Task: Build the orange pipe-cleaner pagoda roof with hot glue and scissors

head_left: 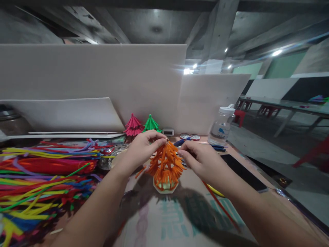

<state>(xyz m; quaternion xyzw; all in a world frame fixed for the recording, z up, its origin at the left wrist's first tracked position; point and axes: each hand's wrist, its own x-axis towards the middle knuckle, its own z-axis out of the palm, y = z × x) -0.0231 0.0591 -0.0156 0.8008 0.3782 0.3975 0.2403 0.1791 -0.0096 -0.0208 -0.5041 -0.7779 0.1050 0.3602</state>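
An orange pipe-cleaner tree [167, 164] stands upright in the middle, on a pale base [166, 189] with several flat sides. My left hand [147, 145] pinches its tip between thumb and fingers. At the tree's right edge is my right hand [196, 156], its thumb and fingers drawn together. Whatever they might hold there is too small to make out. Behind the tree stand a pink pipe-cleaner tree [133, 125] and a green pipe-cleaner tree [151, 123], partly covered by my left hand.
Many coloured pipe cleaners [46, 171] lie in bundles at the left. A black phone [243, 171] and a clear water bottle [221, 127] are to the right. White boards [89, 75] stand along the back. Blue-handled pliers [183, 140] lie behind my right hand.
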